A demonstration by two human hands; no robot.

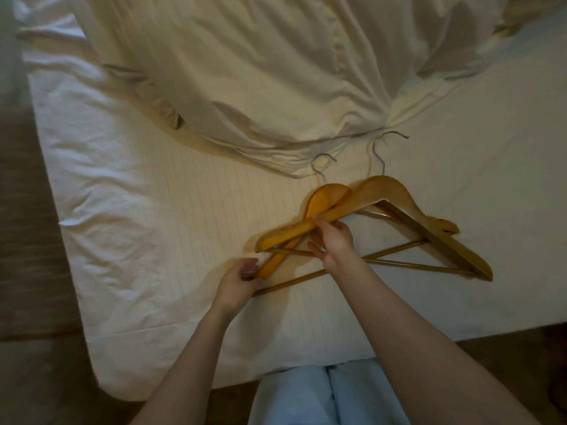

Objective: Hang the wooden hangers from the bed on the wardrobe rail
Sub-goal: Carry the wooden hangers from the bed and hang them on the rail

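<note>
Two wooden hangers with metal hooks lie overlapped on the white bed sheet (153, 185). The upper hanger (383, 191) has its hook pointing away from me; its left arm crosses over the lower hanger (325, 197). My right hand (333, 237) grips the left arm of the upper hanger, thumb on top and fingers under it. My left hand (242, 277) holds the lower left end of the lower hanger, fingers curled round its tip. The wardrobe rail is not in view.
A crumpled white duvet (245, 72) covers the far part of the bed, its edge close to the hangers' hooks. The bed's near edge runs just in front of my legs in light blue trousers (322, 394). Dark floor (30, 210) lies to the left.
</note>
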